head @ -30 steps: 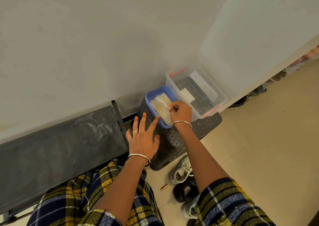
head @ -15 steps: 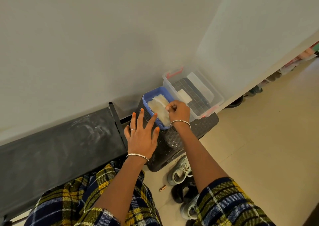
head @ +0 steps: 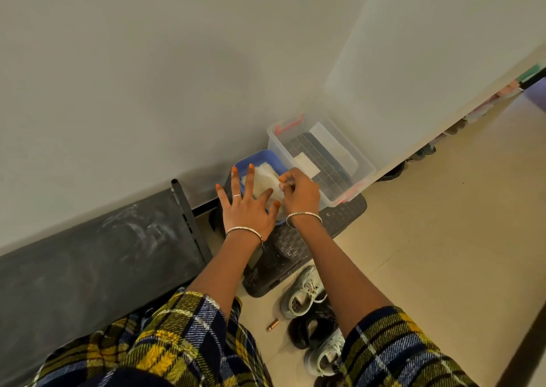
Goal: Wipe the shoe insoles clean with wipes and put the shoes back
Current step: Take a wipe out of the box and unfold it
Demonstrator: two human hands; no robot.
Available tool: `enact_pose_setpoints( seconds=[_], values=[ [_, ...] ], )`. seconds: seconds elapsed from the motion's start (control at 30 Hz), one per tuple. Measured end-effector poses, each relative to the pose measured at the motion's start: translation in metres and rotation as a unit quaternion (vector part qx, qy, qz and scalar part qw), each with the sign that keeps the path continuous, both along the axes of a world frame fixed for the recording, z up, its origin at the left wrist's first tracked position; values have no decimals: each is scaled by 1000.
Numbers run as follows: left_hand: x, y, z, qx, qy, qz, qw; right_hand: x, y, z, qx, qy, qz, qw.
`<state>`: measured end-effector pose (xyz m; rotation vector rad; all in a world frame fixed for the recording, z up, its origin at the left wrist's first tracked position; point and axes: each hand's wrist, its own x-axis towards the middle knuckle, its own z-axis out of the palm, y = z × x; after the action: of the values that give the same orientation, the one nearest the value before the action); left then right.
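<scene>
My left hand (head: 248, 209) lies spread wide, fingers straight and splayed, over the near left side of the blue tub (head: 260, 157). Its fingertips reach across the tub's rim and its thumb lies on the white wipes (head: 264, 180) inside. It grasps nothing, and I cannot tell how hard it presses.

My right hand (head: 298, 193) is curled at the tub's right edge, pinching the edge of a wipe between thumb and fingertips. The wipes sit stacked in the tub, partly covered by both hands.

The tub stands on the lid of a dark woven basket (head: 292, 251) set against the wall. Just beside it on the same lid is a clear plastic box (head: 359, 166) with red latches, and a pale slip shows inside the box.

The shoes are on the floor (head: 428, 253) in front of the basket. A pale sneaker (head: 301, 293) lies at the basket's near corner and a black shoe (head: 307, 329) sits just beside it, closer to me. A second pale sneaker (head: 325, 357) is partly hidden by my plaid right sleeve (head: 399, 351). A small copper-coloured cylinder (head: 272, 325) lies on the floor just left of the black shoe.

To the left of the basket a dark shelf (head: 97, 253) with pale smears on top runs along the wall. I wear a thin silver bangle on each wrist and a ring on my left hand.
</scene>
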<state>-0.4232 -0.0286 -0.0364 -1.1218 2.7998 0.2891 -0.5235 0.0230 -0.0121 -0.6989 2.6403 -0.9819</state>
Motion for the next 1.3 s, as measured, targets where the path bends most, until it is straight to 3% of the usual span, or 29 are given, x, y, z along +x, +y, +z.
enact_pose_setpoints(
  seconds=[0.33, 0.57, 0.7, 0.8, 0.87, 1.0, 1.2, 1.3],
  values=[
    [1, 3, 1, -12, -2, -4, 1000, 4, 11, 23, -98, 72, -74, 990],
    [0, -2, 4, -10, -15, -49, 999, -6, 15, 41, -78, 80, -39, 993],
    [-4, 0, 21, 48, 68, -19, 996, -11, 15, 55, -102, 63, -54, 991],
    [-4, 1, 38, 119, 193, 65, 972, -17, 15, 66, -115, 54, -54, 990],
    [-6, -2, 45, 159, 221, 111, 956, -23, 16, 70, -117, 51, -43, 991],
    [-13, -12, 47, 179, 160, 118, 964, -31, 19, 70, -119, 10, -42, 992],
    [-24, -27, 41, 233, 58, 90, 967, -32, 21, 66, -84, 18, -7, 996],
    [-31, -34, 39, 254, 54, 105, 960, -34, 18, 64, -78, 27, -10, 997]
  ],
)
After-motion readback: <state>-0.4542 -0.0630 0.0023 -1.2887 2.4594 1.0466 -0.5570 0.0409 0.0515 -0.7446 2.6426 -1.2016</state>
